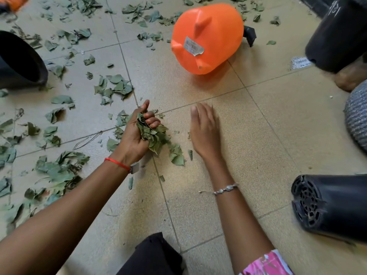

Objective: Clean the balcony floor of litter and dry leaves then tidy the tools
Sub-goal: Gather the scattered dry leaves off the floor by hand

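A person's left hand (137,133) clutches a bunch of dry leaves (153,133) just above the tiled balcony floor (248,135). The right hand (204,132) lies flat and relaxed beside it. More loose leaves (59,171) litter the left; an overturned orange plastic pot (206,38) lies beyond.

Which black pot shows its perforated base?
The black pot at lower right, lying on its side. The left black pot shows its mouth; the upper-right one its side.
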{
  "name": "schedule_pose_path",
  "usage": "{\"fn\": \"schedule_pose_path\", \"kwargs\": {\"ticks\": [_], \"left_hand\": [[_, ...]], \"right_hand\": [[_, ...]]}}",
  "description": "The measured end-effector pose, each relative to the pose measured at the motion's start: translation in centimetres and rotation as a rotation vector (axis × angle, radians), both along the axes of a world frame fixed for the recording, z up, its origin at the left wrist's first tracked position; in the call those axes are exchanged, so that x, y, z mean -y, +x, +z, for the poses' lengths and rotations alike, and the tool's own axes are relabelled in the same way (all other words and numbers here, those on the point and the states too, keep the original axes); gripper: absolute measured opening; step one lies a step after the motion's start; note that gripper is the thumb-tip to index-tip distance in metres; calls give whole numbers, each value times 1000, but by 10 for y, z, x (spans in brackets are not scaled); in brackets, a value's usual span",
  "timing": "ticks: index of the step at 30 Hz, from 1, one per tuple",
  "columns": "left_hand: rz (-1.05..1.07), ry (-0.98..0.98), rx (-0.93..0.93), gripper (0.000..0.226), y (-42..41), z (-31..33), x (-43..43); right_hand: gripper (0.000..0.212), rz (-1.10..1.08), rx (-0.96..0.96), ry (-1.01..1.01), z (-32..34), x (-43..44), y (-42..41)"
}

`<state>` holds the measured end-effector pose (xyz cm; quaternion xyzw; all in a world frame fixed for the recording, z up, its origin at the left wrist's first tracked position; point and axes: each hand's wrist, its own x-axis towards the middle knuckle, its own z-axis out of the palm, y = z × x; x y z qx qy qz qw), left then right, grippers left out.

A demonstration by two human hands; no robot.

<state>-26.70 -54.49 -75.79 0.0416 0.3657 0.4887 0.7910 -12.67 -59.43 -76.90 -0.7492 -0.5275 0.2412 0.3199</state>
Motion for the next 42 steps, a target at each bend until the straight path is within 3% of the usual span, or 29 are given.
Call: {"fn": "schedule_pose_path", "kwargs": {"ticks": [3,6,8,11,17,22,29,33,35,40,42], "left_hand": [[41,19,6,9,-17,0,-5],[50,51,-16,13,-31,3,-9],[59,53,-23,14,-42,4,-11],[73,51,-39,11,-54,10,-11],[122,83,-80,17,-84,31,-14],[159,90,-126,14,-109,37,-15],[131,96,-186,14,-118,31,-8],[124,80,-193,12,-126,27,-7],[122,77,-203,12,-131,26,-7],[118,76,-227,12,-135,24,-4],[115,66,-228,12,-133,23,-4]], "right_hand": [[62,261,192,-78,-15,32,10],[80,442,158,-129,-7,61,-9],[97,469,174,-131,-2,75,-20],[118,471,347,-92,-12,79,-40],[99,389,431,38,-27,40,-75],[76,336,360,98,-21,-19,-82],[47,689,301,134,-23,-51,-101],[38,700,19,94,-10,-30,-94],[42,639,-15,177,-4,-10,-92],[95,739,517,231,-12,46,-127],[97,712,666,169,-22,50,-149]]}}
